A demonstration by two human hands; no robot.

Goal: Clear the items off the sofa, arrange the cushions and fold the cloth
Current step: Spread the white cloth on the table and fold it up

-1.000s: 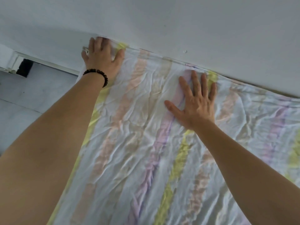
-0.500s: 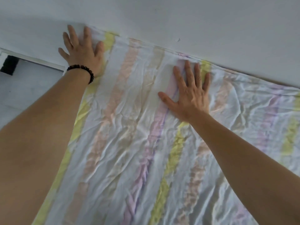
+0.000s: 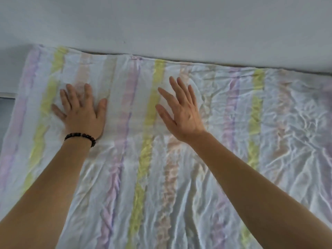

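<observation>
A thin white cloth (image 3: 233, 141) with pastel yellow, purple and peach stripes lies spread flat and wrinkled across most of the view. Its far edge runs along a pale wall. My left hand (image 3: 81, 114), with a dark bead bracelet at the wrist, lies flat on the cloth near its left side, fingers straight and spread. My right hand (image 3: 179, 114) is held flat with straight fingers over the middle of the cloth; I cannot tell whether its palm touches the fabric. Neither hand holds anything.
A plain pale wall (image 3: 179, 24) fills the top of the view behind the cloth's far edge. At the far left, past the cloth's side edge, a strip of grey floor (image 3: 6, 112) shows.
Both hands have slid back toward me from the cloth's far edge. The left hand left the top left corner. The view has shifted left, showing more cloth on that side.
</observation>
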